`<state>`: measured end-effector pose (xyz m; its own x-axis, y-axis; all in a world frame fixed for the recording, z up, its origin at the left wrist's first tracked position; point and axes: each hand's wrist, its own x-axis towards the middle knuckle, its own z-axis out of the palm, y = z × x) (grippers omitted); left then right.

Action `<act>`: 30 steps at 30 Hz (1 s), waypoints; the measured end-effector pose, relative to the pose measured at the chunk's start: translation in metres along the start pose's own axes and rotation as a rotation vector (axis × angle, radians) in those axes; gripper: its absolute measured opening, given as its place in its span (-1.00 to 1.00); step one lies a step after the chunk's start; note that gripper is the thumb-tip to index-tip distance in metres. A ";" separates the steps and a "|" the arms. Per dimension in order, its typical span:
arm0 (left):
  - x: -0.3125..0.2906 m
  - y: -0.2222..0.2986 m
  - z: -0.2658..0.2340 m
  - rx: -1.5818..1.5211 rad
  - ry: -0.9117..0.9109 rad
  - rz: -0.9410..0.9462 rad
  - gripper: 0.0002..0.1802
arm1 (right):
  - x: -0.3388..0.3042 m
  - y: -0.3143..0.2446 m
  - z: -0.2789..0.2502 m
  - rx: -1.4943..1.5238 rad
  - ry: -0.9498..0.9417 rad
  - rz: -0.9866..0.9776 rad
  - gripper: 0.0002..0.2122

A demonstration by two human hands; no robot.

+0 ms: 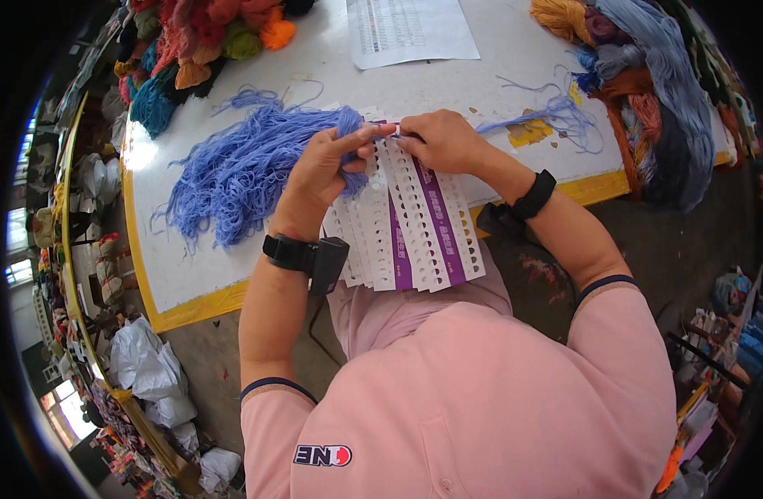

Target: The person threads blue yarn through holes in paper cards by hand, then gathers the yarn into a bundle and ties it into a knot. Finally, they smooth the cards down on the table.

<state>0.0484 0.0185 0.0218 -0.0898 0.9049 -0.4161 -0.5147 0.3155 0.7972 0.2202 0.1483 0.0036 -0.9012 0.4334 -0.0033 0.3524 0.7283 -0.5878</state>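
A large loose heap of periwinkle-blue yarn (240, 170) lies on the table to the left, its upper end bunched behind my left hand (325, 162). That hand is closed, with thumb and forefinger pinching blue strands. Right beside it, my right hand (448, 140) is closed too, its fingertips pinched on the yarn at the top of the cards. Beneath both hands several white cards (435, 249) with purple bands and rows of punched holes lie fanned over the table's near edge. The exact strands in the fingertips are partly hidden.
Loose blue strands (564, 116) trail on the white table (207, 283) to the right. Multicoloured yarn bundles (203, 37) sit at the far left, and more skeins (647, 100) hang over the right edge. A printed sheet (411, 33) lies at the back. White plastic bags (149, 366) stand at left.
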 end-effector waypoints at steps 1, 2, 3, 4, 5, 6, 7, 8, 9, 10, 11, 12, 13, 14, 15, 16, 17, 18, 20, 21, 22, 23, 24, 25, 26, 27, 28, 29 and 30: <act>-0.001 -0.003 0.004 0.164 0.001 0.054 -0.77 | 0.001 0.000 -0.003 0.001 -0.002 0.002 -0.79; 0.001 -0.006 0.008 0.163 0.001 0.051 -0.77 | 0.004 0.000 -0.007 0.186 -0.018 0.089 -0.79; 0.002 -0.009 0.012 0.362 0.045 0.107 -0.78 | 0.005 0.000 -0.009 0.368 -0.032 0.176 -0.78; 0.003 -0.012 0.015 0.562 0.090 0.163 -0.78 | 0.004 0.002 -0.007 0.368 -0.034 0.179 -0.78; 0.004 -0.011 0.013 0.560 0.089 0.161 -0.78 | 0.004 0.004 -0.002 0.278 0.021 0.128 -0.80; 0.007 -0.007 0.008 0.516 0.053 0.124 -0.79 | 0.005 0.003 0.001 0.189 0.077 0.074 -0.81; 0.010 -0.003 0.003 0.473 0.017 0.087 -0.80 | 0.007 0.002 0.002 0.189 0.077 0.072 -0.81; 0.012 0.002 -0.003 0.430 -0.019 0.050 -0.80 | 0.009 0.002 0.004 0.168 0.063 0.080 -0.79; 0.013 0.005 -0.009 0.337 -0.012 0.029 -0.84 | 0.010 0.004 0.005 0.147 0.049 0.091 -0.77; 0.011 0.012 -0.021 0.336 -0.011 0.030 -0.84 | 0.010 0.002 0.002 0.147 0.049 0.090 -0.77; 0.005 0.022 -0.038 0.234 0.039 -0.002 -0.87 | 0.009 0.001 0.000 0.202 0.009 0.120 -0.77; 0.003 0.032 -0.057 0.132 0.076 -0.038 -0.89 | 0.006 0.003 -0.003 0.254 -0.025 0.162 -0.76; -0.005 0.046 -0.077 0.023 0.135 -0.046 -0.90 | 0.003 0.004 -0.004 0.252 -0.022 0.169 -0.76; -0.014 0.061 -0.101 -0.087 0.188 -0.057 -0.91 | -0.001 0.007 -0.005 0.254 -0.011 0.180 -0.76; -0.025 0.076 -0.132 -0.184 0.242 0.004 -0.88 | -0.004 0.011 -0.007 0.255 0.000 0.191 -0.76; -0.050 0.100 -0.182 -0.317 0.248 0.072 -0.79 | -0.002 0.007 -0.004 0.256 -0.004 0.178 -0.76; -0.076 0.124 -0.221 -0.404 0.340 0.184 -0.77 | -0.003 0.008 0.000 0.161 0.052 0.148 -0.77; -0.129 0.153 -0.277 -0.306 0.503 0.413 -0.85 | 0.002 -0.001 0.004 0.084 0.103 0.083 -0.77; -0.229 0.211 -0.345 -0.249 0.813 0.638 -0.89 | 0.000 -0.013 0.005 0.103 0.106 0.057 -0.81; -0.255 0.226 -0.359 -0.105 1.014 0.674 -0.84 | -0.006 -0.013 0.003 0.080 0.115 0.083 -0.84; -0.281 0.242 -0.359 0.070 1.219 0.699 -0.80 | -0.015 -0.013 0.004 0.084 0.124 0.078 -0.84; -0.296 0.254 -0.356 0.066 1.215 0.709 -0.80 | -0.025 -0.011 0.008 0.028 0.248 -0.065 -0.86; -0.308 0.261 -0.357 0.187 1.223 0.786 -0.77 | -0.032 -0.009 0.013 -0.033 0.364 -0.211 -0.84; -0.315 0.264 -0.347 0.312 1.234 0.859 -0.74 | -0.038 -0.007 0.013 -0.117 0.362 -0.269 -0.76; -0.316 0.262 -0.340 0.307 1.243 0.865 -0.74 | -0.041 -0.004 0.012 -0.168 0.381 -0.289 -0.71; -0.276 0.240 -0.323 0.371 1.235 0.838 -0.74 | -0.043 0.002 0.007 -0.229 0.381 -0.241 -0.70; -0.251 0.224 -0.299 0.453 1.240 0.817 -0.72 | -0.044 0.007 0.002 -0.271 0.386 -0.205 -0.69; -0.240 0.203 -0.284 0.526 1.222 0.798 -0.73 | -0.042 0.007 0.000 -0.269 0.385 -0.217 -0.69; -0.230 0.183 -0.270 0.602 1.206 0.780 -0.73 | -0.036 0.008 -0.003 -0.263 0.362 -0.203 -0.69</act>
<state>-0.2555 -0.2093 0.1451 -0.9217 0.2301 0.3122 0.3625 0.2248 0.9045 0.2561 0.1404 0.0012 -0.8291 0.3914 0.3993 0.2721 0.9063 -0.3234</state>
